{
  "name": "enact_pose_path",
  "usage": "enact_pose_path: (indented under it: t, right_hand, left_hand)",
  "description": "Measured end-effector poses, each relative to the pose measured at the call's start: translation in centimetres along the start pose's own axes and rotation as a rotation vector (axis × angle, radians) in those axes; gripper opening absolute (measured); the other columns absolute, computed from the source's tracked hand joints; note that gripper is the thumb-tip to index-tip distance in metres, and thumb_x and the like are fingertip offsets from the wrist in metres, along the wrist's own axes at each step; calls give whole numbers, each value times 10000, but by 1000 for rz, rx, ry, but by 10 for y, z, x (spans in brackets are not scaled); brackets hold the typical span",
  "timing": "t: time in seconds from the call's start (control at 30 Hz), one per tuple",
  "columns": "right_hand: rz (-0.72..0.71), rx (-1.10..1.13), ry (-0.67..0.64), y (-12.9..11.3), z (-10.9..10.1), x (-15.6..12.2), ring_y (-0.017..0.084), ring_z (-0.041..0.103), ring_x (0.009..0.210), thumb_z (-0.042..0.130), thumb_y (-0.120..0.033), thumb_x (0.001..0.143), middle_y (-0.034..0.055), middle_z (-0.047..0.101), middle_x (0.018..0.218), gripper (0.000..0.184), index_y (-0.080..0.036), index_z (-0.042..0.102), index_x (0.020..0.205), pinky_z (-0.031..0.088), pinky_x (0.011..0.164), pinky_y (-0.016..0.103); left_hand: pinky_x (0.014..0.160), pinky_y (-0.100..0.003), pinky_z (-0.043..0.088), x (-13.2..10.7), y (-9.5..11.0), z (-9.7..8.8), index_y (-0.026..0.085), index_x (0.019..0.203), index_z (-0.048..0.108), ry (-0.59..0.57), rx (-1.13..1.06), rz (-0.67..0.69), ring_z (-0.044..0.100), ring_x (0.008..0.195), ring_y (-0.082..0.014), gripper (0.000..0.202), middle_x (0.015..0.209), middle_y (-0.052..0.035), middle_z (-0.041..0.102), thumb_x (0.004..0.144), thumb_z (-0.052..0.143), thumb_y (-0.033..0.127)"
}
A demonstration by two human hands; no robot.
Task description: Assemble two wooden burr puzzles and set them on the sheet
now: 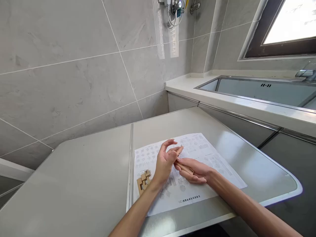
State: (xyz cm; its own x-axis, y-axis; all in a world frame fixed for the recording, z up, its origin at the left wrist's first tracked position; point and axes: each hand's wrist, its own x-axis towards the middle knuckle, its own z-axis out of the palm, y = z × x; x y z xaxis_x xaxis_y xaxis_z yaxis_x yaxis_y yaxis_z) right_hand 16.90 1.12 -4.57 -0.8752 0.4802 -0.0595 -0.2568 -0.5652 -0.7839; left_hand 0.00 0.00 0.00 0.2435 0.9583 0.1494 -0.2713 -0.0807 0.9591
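My left hand (166, 162) pinches a small notched wooden block (180, 150) between thumb and fingers, its tip pointing up and away. Close beside it, my right hand (195, 168) is turned palm up, with its fingers curled around another wooden block (185, 168). The two hands meet, and the fingers hide part of both blocks. To the left of my left forearm, several notched wooden pieces (143, 179) lie grouped on the paper, one marked with a "3". Under both hands is a white printed sheet (170, 204) covered in small line diagrams.
The sheet lies on a grey folding table (98, 171) with a seam (130, 158) left of the paper and a rounded right corner. A tiled wall (81, 85) stands behind. On the right are a white counter (182, 84), a sink (247, 87) and a tap (307, 75).
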Motion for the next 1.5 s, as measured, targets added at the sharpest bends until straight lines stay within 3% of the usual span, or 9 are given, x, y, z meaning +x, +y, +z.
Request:
enact_pose_path:
  t: [0.07, 0.17, 0.27, 0.33, 0.43, 0.7, 1.03, 1.5]
  right_hand:
    - [7, 6, 7, -1, 0, 1, 61, 225, 196, 489, -722, 1030, -127, 541, 445, 507, -219, 550, 1043, 205, 235, 168]
    - [7, 36, 5, -4, 0, 2, 57, 254, 209, 382, -778, 1037, -120, 540, 477, 601, -210, 571, 1094, 201, 252, 170]
    - [-15, 52, -4, -4, 1, 3, 52, 302, 229, 454, -698, 1056, -104, 564, 515, 546, -178, 611, 1108, 218, 262, 171]
    - [-31, 44, 1, -2, 2, 4, 46, 334, 252, 574, -590, 1046, -94, 583, 537, 442, -156, 636, 1101, 242, 275, 163]
    - [-48, 36, 14, -1, 3, 5, 47, 360, 276, 625, -526, 1037, -81, 589, 528, 390, -138, 657, 1062, 269, 291, 156]
    - [-84, 21, 34, -1, 4, 6, 52, 362, 285, 601, -532, 1053, -80, 586, 516, 386, -150, 656, 1039, 286, 302, 157]
    - [-79, 9, 22, -5, 6, 4, 57, 377, 290, 619, -545, 1038, -75, 591, 515, 396, -152, 658, 1029, 287, 305, 165]
    - [-64, -20, 31, -4, 6, 5, 61, 410, 296, 607, -573, 1044, -60, 627, 535, 430, -148, 667, 1057, 317, 298, 162]
  left_hand:
    - [468, -219, 538, 2, 2, -1, 264, 1385, 588, 18, -17, -5, 752, 1079, -339, 803, 1431, -149, 566, 799, 760, 786]
    - [458, -242, 539, 6, 8, -9, 262, 1379, 576, 77, -39, 3, 783, 945, -302, 773, 1436, -147, 565, 824, 748, 772]
    - [738, -343, 654, 8, 13, -20, 252, 1352, 593, 151, -11, 26, 763, 1099, -333, 722, 1410, -127, 590, 855, 732, 757]
    - [969, -419, 624, 9, 15, -25, 244, 1333, 607, 178, 7, 35, 726, 1208, -356, 723, 1392, -117, 607, 846, 739, 763]
    - [1097, -492, 558, 8, 14, -26, 245, 1329, 609, 177, 3, 32, 703, 1257, -377, 742, 1411, -118, 600, 827, 748, 774]
    - [1048, -465, 592, 3, 3, -15, 263, 1372, 583, 78, 3, 57, 635, 1344, -383, 737, 1455, -133, 575, 840, 760, 741]
    - [1111, -499, 557, 6, 7, -15, 253, 1338, 598, 86, -28, 83, 664, 1300, -369, 710, 1399, -107, 568, 840, 767, 732]
    - [1024, -481, 608, 5, 4, -18, 255, 1361, 582, 62, -14, 78, 649, 1318, -394, 726, 1425, -129, 555, 846, 754, 738]
